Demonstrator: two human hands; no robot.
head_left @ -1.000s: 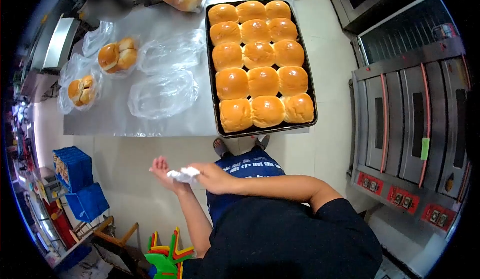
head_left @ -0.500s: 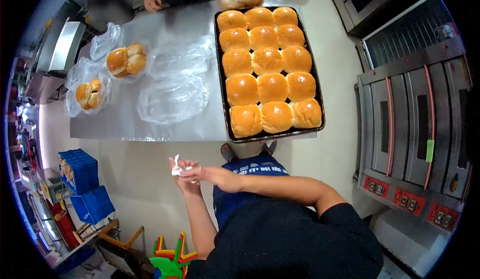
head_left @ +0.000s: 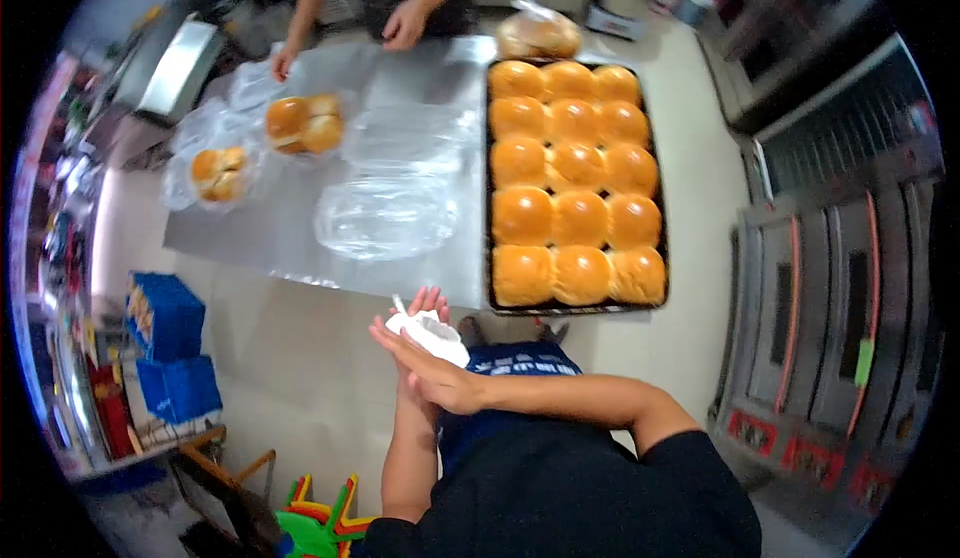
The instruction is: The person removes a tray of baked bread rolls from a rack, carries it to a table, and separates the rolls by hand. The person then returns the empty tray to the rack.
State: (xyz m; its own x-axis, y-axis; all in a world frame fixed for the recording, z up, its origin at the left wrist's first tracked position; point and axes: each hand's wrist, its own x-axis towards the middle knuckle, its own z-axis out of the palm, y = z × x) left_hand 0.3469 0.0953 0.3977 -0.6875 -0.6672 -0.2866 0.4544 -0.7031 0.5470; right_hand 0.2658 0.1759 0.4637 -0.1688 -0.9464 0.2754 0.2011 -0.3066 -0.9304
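Note:
A crumpled white tissue point(head_left: 438, 340) is pressed between my two palms, in front of my apron. My left hand point(head_left: 430, 304) lies under it, its stretched fingers showing past the tissue's far edge. Laid flat across from the right, my right hand point(head_left: 436, 376) covers the near side of the tissue. Just beyond my hands is the steel table point(head_left: 260, 248). On it, flattened clear plastic bags point(head_left: 388, 218) lie beside a black baking tray point(head_left: 489, 268) full of glossy golden buns point(head_left: 577, 164).
Bagged buns point(head_left: 304, 124) and another bag of buns point(head_left: 218, 173) sit at the table's left. A filled plastic bag point(head_left: 538, 34) stands behind the tray. A co-worker's hands point(head_left: 405, 24) are at the far edge. Ovens point(head_left: 815, 308) line the right; blue crates point(head_left: 180, 388) and stools point(head_left: 325, 518) are left.
My hands have shifted in the view and more of the tissue now shows. The co-worker's second hand has come into view, reaching toward the bags at the left. The camera view has shifted.

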